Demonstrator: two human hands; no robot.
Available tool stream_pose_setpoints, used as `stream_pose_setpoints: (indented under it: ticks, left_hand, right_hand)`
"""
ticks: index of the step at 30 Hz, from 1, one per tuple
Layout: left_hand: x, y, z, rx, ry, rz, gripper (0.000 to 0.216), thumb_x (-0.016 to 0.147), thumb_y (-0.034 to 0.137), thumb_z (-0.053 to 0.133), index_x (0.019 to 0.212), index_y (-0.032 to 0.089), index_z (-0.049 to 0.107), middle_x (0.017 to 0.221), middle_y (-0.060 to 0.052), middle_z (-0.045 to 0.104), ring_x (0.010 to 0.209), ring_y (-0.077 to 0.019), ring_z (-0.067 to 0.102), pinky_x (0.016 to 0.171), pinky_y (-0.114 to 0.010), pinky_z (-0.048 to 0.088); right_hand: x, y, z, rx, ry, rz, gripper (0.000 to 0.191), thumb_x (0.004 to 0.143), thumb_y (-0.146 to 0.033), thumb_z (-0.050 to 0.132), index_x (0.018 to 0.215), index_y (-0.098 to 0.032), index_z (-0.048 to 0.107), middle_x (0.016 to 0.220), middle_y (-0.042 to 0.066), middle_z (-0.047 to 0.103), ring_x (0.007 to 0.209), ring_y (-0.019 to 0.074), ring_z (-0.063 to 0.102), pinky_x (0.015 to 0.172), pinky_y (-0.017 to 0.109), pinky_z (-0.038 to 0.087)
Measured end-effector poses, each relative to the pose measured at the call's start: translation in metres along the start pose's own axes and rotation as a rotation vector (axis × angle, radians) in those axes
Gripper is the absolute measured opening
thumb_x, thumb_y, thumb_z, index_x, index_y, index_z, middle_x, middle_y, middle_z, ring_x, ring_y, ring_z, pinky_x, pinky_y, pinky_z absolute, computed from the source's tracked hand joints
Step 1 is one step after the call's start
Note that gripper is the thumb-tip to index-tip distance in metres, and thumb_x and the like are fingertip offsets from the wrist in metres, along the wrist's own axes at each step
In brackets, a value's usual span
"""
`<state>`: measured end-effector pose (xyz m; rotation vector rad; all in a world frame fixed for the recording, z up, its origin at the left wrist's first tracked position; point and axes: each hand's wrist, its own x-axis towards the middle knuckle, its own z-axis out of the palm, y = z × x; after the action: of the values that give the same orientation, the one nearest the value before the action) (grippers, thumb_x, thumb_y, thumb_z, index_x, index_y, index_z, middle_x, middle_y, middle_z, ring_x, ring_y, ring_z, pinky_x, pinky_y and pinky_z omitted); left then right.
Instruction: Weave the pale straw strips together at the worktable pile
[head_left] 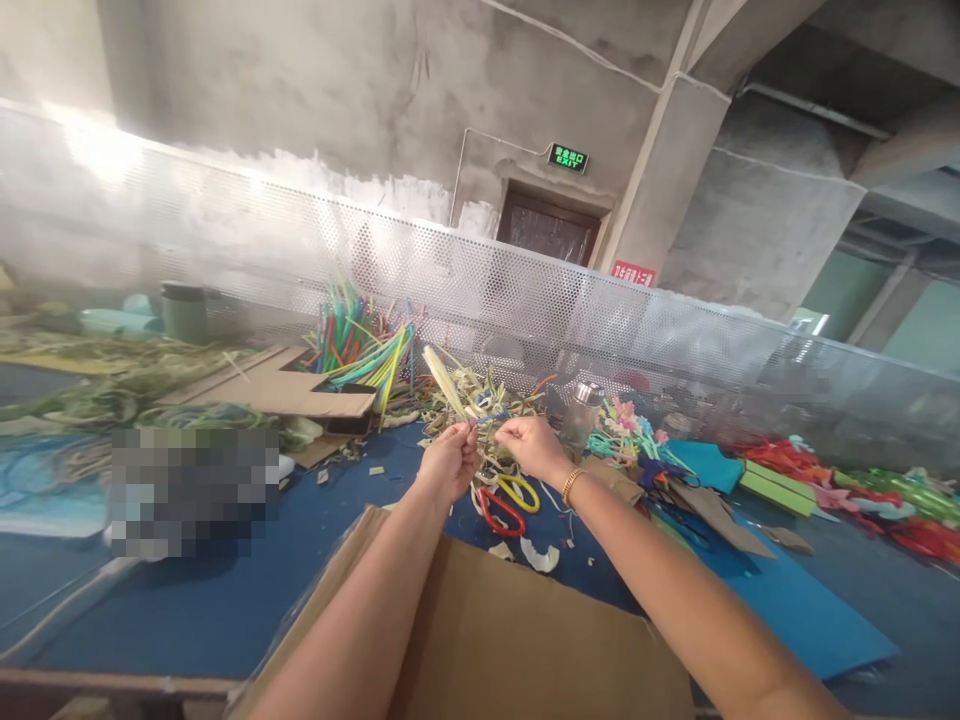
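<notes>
Two hands are being used at center. One pale strip bundle [444, 382] is being gripped in closed fingers by the left hand [450, 462], its long axis being angled toward 11 o'clock. At 3 o'clock from it, the right hand [534, 447] is being held in a tight pinch; any held item can't be told. A clear bottle [582, 420] is being seen at 2 o'clock, contents unclear.

A grey, unpainted wall [300, 80] with rough white patches rises behind a perforated metal screen [450, 255], which runs along a blue counter [217, 610]. A lit green exit sign [568, 158] hangs over a dark door [551, 230]; bright glare [97, 140] washes the left side.
</notes>
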<state>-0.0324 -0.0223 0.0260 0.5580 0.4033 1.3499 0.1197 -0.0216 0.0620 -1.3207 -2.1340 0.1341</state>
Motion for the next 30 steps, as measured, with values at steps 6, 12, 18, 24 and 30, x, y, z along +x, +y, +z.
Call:
stream_pose_setpoints:
  ticks: [6,12,18,24,30]
  left_hand:
    - [0.005,-0.004,-0.010,0.737,0.174,0.363,0.004,0.082,0.019,0.052,0.079,0.017,0.054,0.058,0.002,0.053,0.049,-0.0090,0.044,0.051,-0.020,0.031]
    - [-0.009,0.002,-0.005,1.595,0.186,0.594,0.020,0.088,0.020,0.039,0.083,0.019,0.058,0.077,-0.006,0.065,0.071,-0.0194,0.057,0.063,-0.028,0.033]
    - [-0.013,-0.005,0.002,1.994,0.103,0.742,0.026,0.091,0.017,0.032,0.093,0.012,0.057,0.087,-0.016,0.066,0.084,-0.0252,0.060,0.074,-0.032,0.035]
    - [-0.016,0.004,0.000,2.045,0.237,0.868,0.021,0.088,0.016,0.037,0.086,0.014,0.057,0.083,-0.014,0.065,0.083,-0.0264,0.060,0.077,-0.035,0.037]
    - [-0.028,0.018,0.006,1.897,0.429,0.898,0.019,0.082,0.017,0.041,0.070,0.017,0.056,0.075,-0.012,0.062,0.080,-0.0265,0.058,0.074,-0.036,0.037]
  right_hand:
    - [0.000,-0.016,-0.014,-0.051,-0.039,-0.179,0.018,0.084,-0.030,0.058,0.080,-0.021,0.073,0.080,0.002,0.070,0.074,0.0137,0.059,0.069,0.023,0.039]
    - [0.018,-0.027,-0.046,-0.138,-0.057,-0.198,0.013,0.082,-0.027,0.063,0.082,-0.022,0.075,0.082,0.003,0.071,0.074,0.0133,0.059,0.068,0.024,0.039]
    - [0.040,-0.029,-0.051,-0.149,-0.087,-0.177,0.013,0.079,-0.029,0.066,0.083,-0.022,0.076,0.084,0.003,0.072,0.075,0.0135,0.061,0.068,0.024,0.039]
    - [0.060,-0.011,-0.055,-0.034,-0.213,-0.060,0.020,0.072,-0.035,0.071,0.079,-0.017,0.076,0.071,0.002,0.071,0.063,0.0113,0.056,0.057,0.022,0.035]
    - [0.072,0.034,-0.082,0.189,-0.251,0.069,0.026,0.064,-0.038,0.075,0.075,-0.014,0.075,0.073,0.003,0.070,0.065,0.0115,0.056,0.065,0.024,0.040]
